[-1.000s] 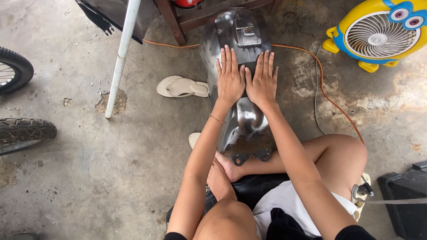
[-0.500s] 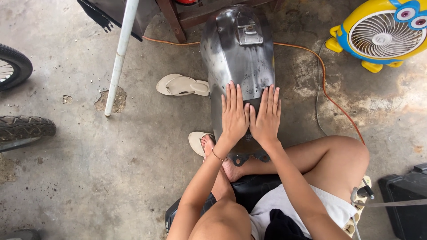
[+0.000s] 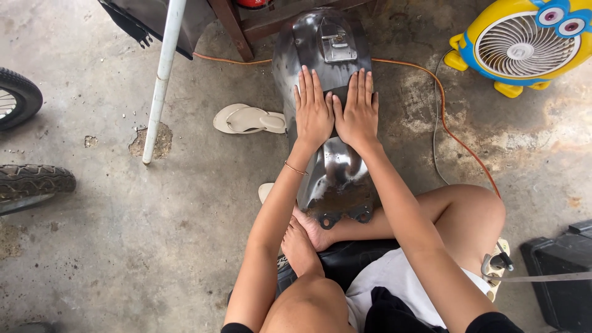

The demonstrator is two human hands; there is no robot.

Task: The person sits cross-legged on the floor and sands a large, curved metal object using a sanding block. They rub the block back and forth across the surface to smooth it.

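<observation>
Both hands lie flat, fingers straight and open, side by side on a bare-metal motorcycle fuel tank [image 3: 330, 92] at upper centre of frame. Left hand [image 3: 313, 111] and right hand [image 3: 357, 111] touch at the thumbs, palms pressed on the tank's top just below the filler cap [image 3: 336, 43]; nothing is gripped. Tank sits on the concrete floor [image 3: 154, 234] btwn the person's knees, its mounting tabs at frame centre, near the bare foot [image 3: 302, 243].

Step in hand, judging by posture: rubbing or sanding the tank surface w/ flat palms; whether any sheet is under the hands, can't tell. Next stroke needs even pressure from both palms and the tank kept from sliding on the floor.

Vs. half a sec ago: hands are further up the tank, closer to the cap; then they sat lower, near the narrow end. Tank, flip-flop [image 3: 250, 118] left of it, orange cable [image 3: 459, 142] and yellow fan [image 3: 524, 43] upper right are unmoved.
</observation>
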